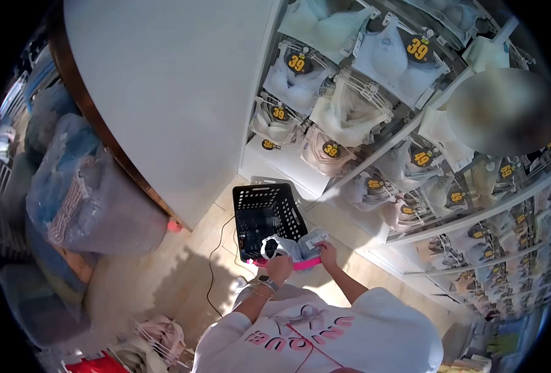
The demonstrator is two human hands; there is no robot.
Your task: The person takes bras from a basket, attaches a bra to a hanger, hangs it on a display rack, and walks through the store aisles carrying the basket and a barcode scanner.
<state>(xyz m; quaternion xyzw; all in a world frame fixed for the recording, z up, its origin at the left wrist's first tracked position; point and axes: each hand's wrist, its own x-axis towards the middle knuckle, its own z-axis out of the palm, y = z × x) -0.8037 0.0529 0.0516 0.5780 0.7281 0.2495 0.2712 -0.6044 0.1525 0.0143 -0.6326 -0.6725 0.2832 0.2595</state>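
Note:
A light grey garment (295,248) with a white tag is held in front of my chest, over the near end of a black basket (268,208). My left hand (279,268), with a watch on the wrist, is closed on the garment's one side. My right hand (328,253) pinches its other side near the tag. A pink strip (306,264) runs below the garment between both hands. Dark contents in the basket are too unclear to name.
Racks of bras (350,112) with round price signs fill the right side. Large plastic bags (101,193) stand at the left beside a white panel (163,93). A thin cable (211,280) lies on the floor. More garments (160,339) are at the lower left.

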